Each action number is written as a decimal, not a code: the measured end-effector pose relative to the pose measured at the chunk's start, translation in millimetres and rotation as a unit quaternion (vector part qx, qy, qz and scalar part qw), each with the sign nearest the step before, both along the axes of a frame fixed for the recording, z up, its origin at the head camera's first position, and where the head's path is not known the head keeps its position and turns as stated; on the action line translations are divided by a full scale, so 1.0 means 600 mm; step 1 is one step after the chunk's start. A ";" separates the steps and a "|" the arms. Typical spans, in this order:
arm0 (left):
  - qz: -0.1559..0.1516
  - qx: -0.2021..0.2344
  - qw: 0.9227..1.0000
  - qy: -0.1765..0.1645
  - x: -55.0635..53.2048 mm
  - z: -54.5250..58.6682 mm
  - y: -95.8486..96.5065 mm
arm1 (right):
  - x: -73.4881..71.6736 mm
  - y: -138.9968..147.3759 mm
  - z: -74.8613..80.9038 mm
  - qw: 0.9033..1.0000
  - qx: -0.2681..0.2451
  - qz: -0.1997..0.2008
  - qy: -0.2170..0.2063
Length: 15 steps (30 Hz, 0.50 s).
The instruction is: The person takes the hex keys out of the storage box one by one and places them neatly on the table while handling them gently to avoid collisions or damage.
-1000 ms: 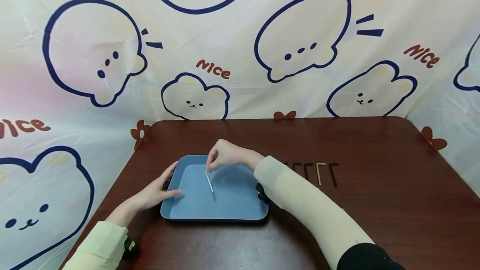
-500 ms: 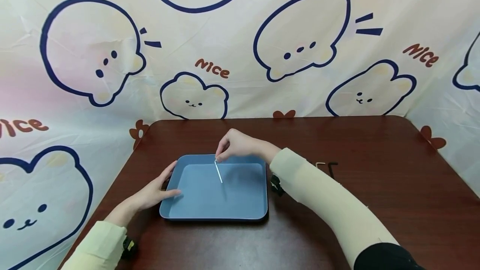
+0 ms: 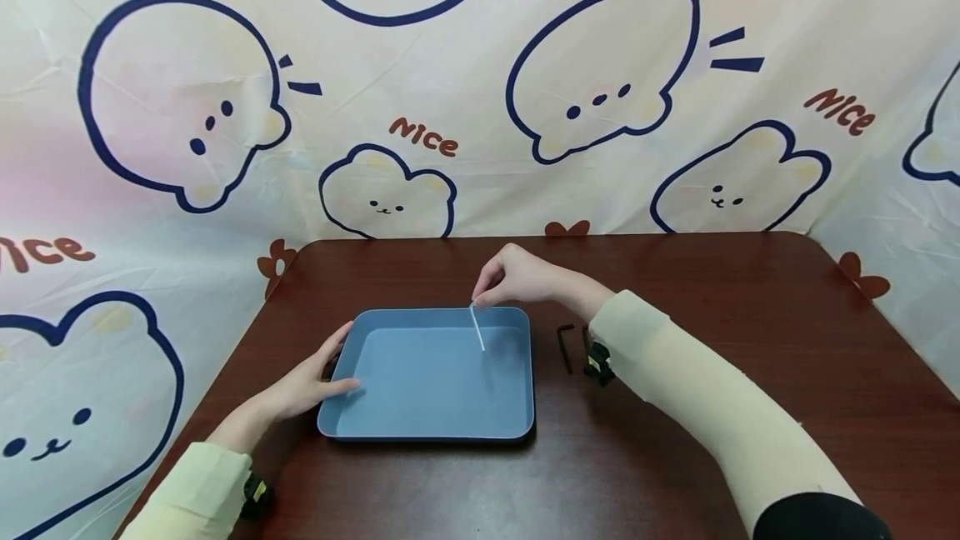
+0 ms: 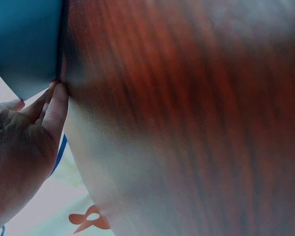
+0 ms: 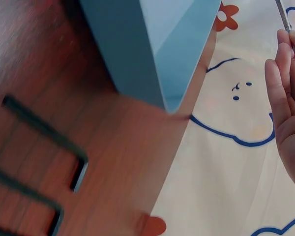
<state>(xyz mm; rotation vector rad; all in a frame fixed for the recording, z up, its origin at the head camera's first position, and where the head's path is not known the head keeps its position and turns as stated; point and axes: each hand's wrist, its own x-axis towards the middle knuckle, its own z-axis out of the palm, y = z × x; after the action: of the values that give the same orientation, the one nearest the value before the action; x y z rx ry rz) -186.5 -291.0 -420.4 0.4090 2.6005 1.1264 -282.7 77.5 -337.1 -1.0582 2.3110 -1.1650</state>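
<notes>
In the head view, a silvery hex key (image 3: 478,332) hangs tilted from the fingertips of my right hand (image 3: 517,276), which pinches it by its upper end. It overlaps the far right part of a blue rectangular tray (image 3: 431,394). The right wrist view shows part of the shaft of that hex key (image 5: 283,14) at the top right corner. My left hand (image 3: 309,382) holds the tray by its left side, thumb over the rim and the other fingers along the outside. In the left wrist view, those fingers (image 4: 56,110) meet the tray's edge.
Black L-shaped hex keys (image 3: 566,350) lie on the brown table (image 3: 675,273) right of the tray; my right forearm covers others in the head view. The right wrist view shows dark hex keys (image 5: 49,130) near the tray's corner. A cartoon-printed cloth (image 3: 480,90) hangs behind the table.
My right hand has moved right and away toward the tray's far right side, carrying the silvery hex key. The left hand and tray stay put. Its forearm now covers different hex keys.
</notes>
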 end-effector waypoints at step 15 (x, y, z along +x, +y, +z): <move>0.000 0.002 1.000 0.000 0.003 0.002 0.001 | 0.019 0.079 0.005 1.000 -0.007 -0.014 -0.002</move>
<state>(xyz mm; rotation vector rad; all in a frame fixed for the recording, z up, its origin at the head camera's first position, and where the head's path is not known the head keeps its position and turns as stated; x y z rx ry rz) -184.9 -290.4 -419.2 0.4096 2.5998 1.1312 -271.3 125.0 -334.1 -1.0306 2.3243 -1.1933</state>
